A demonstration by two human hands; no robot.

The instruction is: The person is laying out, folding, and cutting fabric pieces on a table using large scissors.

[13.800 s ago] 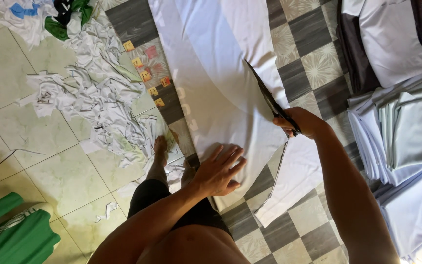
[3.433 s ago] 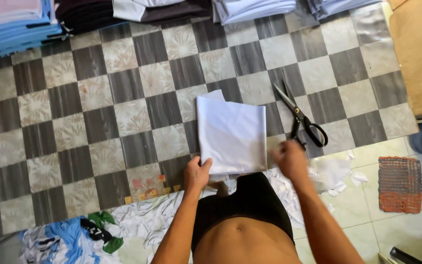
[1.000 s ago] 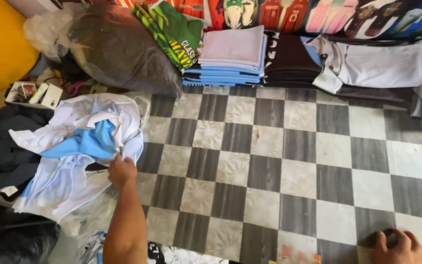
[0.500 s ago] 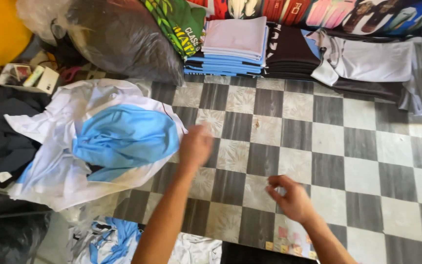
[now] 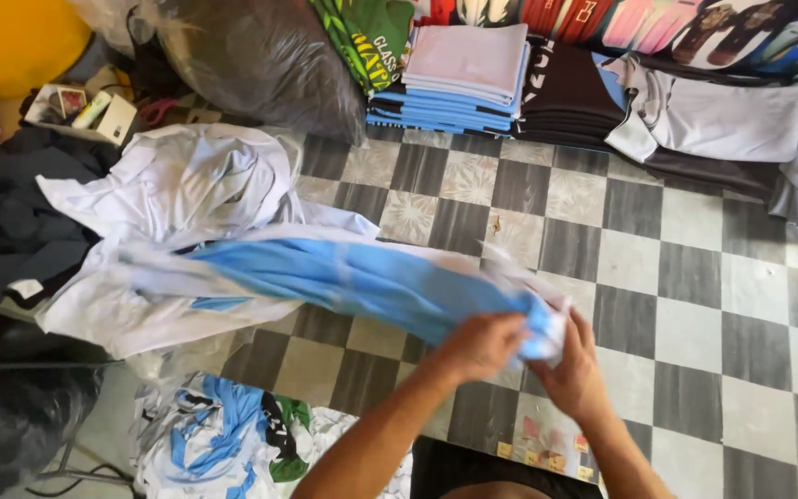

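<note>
From my head camera, looking down: my left hand (image 5: 477, 344) and right hand (image 5: 573, 374) meet at about five o'clock of the view, fingers of both clenched on one end of a blue and white cloth (image 5: 353, 277). The cloth stretches away from my grip toward nine o'clock, blurred, its far end lying on the heap of white fabric (image 5: 187, 185) at ten o'clock. Under it all is the checkered tile floor (image 5: 695, 277) — grey and pale squares. At twelve o'clock sits a stack of folded garments (image 5: 459, 79), pale on top and blue below, with a dark plastic bag (image 5: 260, 55) just beside it at eleven o'clock. Blue and white scraps (image 5: 223, 439) lie at seven o'clock — near my left forearm.
</note>
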